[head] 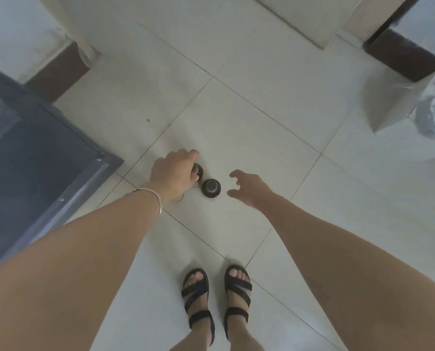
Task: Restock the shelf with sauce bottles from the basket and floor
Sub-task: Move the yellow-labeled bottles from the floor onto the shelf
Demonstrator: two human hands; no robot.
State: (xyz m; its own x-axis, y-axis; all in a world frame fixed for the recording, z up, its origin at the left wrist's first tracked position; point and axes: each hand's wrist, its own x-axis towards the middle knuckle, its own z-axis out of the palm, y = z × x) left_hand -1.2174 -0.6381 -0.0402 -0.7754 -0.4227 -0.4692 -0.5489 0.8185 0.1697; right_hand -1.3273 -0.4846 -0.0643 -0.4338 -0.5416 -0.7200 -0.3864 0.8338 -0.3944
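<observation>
A dark grey unit (34, 160) edged the left, with open tiled floor (262, 97) ahead. The left hand (175, 176) curled over one sauce bottle (199, 170), seemingly gripping its cap. The second sauce bottle (211, 189) stood just beside it. The right hand (251, 190) hovered near that, fingers spread, holding nothing. A white bag (401, 105) sat far right.

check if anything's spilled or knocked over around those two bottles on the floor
Nothing stands out. The left hand grips one bottle, the other bottle stands upright beside it near the open right hand; no spill shows on the floor.
</observation>
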